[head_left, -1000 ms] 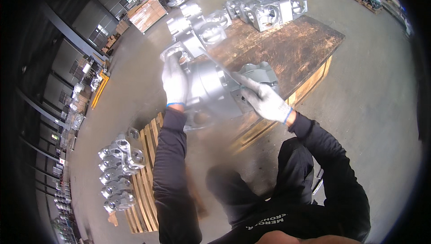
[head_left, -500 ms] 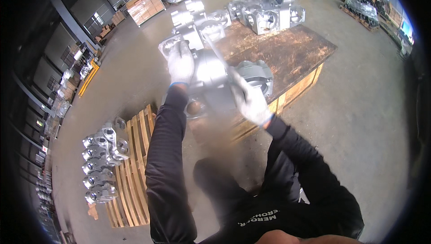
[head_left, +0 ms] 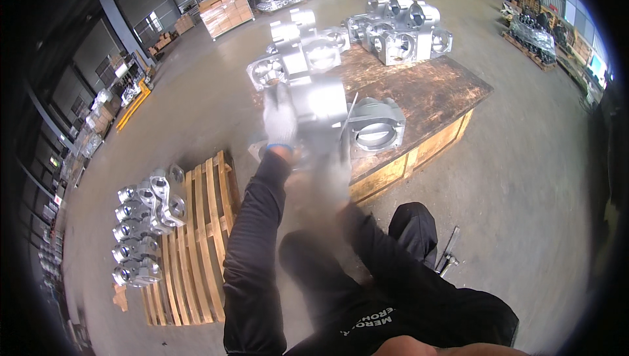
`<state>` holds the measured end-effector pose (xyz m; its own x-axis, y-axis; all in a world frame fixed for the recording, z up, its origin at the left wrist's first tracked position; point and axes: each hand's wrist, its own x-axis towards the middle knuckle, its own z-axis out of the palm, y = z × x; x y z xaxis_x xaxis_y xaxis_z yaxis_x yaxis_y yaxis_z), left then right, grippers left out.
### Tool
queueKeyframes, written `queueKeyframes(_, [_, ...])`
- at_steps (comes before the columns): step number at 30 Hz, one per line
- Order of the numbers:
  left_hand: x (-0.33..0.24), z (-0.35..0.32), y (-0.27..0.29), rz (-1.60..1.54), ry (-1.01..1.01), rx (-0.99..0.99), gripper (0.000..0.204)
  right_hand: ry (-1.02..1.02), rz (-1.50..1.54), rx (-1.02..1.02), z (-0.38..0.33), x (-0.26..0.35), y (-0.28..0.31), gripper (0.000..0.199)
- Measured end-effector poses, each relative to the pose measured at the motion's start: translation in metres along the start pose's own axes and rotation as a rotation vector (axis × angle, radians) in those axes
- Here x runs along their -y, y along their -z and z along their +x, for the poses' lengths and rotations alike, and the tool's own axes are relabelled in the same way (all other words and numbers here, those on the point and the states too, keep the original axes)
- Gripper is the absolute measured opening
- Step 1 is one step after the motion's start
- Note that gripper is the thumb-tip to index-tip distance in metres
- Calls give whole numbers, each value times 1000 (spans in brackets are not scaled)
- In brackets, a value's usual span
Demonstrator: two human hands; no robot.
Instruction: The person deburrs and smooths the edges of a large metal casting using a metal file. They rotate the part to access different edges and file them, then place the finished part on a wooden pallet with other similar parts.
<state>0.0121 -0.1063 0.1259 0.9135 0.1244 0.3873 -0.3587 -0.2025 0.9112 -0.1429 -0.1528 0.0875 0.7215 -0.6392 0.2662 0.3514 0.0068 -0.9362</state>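
A large silver metal casting [head_left: 319, 98] with a rounded body stands at the near left of the brown-topped wooden crate [head_left: 426, 91]. My left hand [head_left: 280, 120], in a white glove, grips its left side with the fingers at its upper edge. Smeared by motion, my gloved right hand [head_left: 333, 172] is closed at the near side of the casting. From it a long thin file-like tool [head_left: 350, 115] points up along the casting's right side. Just right of the tool rests another casting [head_left: 377, 125] with a round opening. The lower part of the gripped casting is blurred.
More castings stand on the crate at the back left [head_left: 304, 45] and back right [head_left: 403, 28]. At the lower left, a wooden pallet [head_left: 196, 238] bears a row of castings [head_left: 137, 231]. Metal hand tools [head_left: 448, 254] lie on the floor near my leg.
My right hand has swept down and toward me with the tool, from the casting's right side to its near side. My left hand remains on the casting; the whole view has shifted slightly.
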Motion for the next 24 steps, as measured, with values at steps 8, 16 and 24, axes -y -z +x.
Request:
queueKeyframes(8, [-8, -74, -5, -84, 41, 53, 71, -431, 392, 305, 116, -31, 104, 38])
queueKeyframes(16, [80, -210, 13, 35, -115, -19, 50, 84, -525, 1005, 158, 70, 122, 43])
queueKeyframes(24, [132, -284, 30, 56, -427, -30, 50, 629, -1320, 1610, 149, 183, 44, 31])
